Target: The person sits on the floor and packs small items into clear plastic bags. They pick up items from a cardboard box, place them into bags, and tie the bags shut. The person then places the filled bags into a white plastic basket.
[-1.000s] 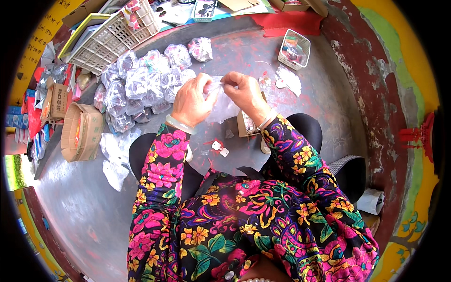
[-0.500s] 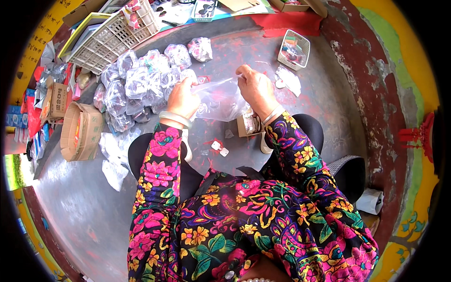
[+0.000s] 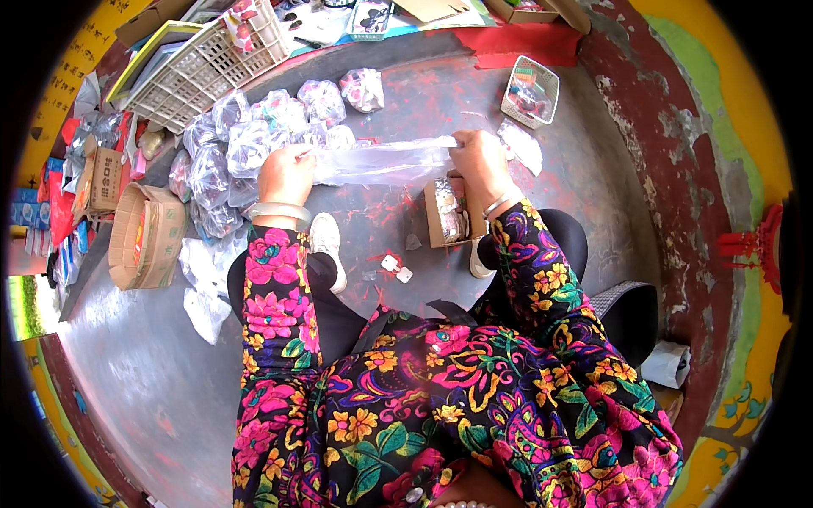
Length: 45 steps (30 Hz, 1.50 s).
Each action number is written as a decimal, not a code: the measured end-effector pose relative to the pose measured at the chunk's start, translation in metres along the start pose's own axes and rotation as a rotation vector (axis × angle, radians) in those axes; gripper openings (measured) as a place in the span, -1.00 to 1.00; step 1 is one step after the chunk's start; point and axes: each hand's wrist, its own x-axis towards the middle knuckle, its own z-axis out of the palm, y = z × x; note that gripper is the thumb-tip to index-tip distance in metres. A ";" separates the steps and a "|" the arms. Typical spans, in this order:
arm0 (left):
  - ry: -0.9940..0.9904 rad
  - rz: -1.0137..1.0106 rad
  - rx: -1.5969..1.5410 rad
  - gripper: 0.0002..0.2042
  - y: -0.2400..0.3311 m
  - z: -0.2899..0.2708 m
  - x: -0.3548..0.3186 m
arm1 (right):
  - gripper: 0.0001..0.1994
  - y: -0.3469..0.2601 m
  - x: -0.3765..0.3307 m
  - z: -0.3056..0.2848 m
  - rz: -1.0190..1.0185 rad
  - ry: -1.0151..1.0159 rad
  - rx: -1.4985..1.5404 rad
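Sleeves (image 3: 275, 292): black cloth, thick with pink, yellow and green flowers.
Floor (image 3: 152, 364): smooth grey, blotched with red.
White tags (image 3: 405, 275): two flat rounded squares, lying near.
Open carton (image 3: 434, 222): small brown cardboard box, packed, to the right beyond the tags.
Plastic bag (image 3: 381, 165): clear, thin, crinkled film, stretched wide above the floor.
Left hand (image 3: 286, 176): thumb and fingers pinching its left end.
Right hand (image 3: 481, 161): fingers pinching its right end.
Filled bags (image 3: 250, 146): far left, heaped shiny rounded bundles.
Basket (image 3: 554, 93): far right, pale plastic lattice.
Wall (image 3: 635, 152): right, flaking maroon paint.
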 end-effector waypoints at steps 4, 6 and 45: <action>-0.176 -0.246 -0.422 -0.78 -0.004 -0.004 0.002 | -0.77 0.000 -0.001 -0.006 0.174 -0.274 1.147; -0.315 -0.396 -0.805 -0.75 0.000 -0.009 0.003 | -0.78 -0.003 -0.003 -0.009 0.243 -0.367 1.392; -0.538 -0.186 -1.082 -0.86 0.033 0.008 -0.011 | -0.51 -0.036 -0.022 -0.042 0.015 -0.543 1.223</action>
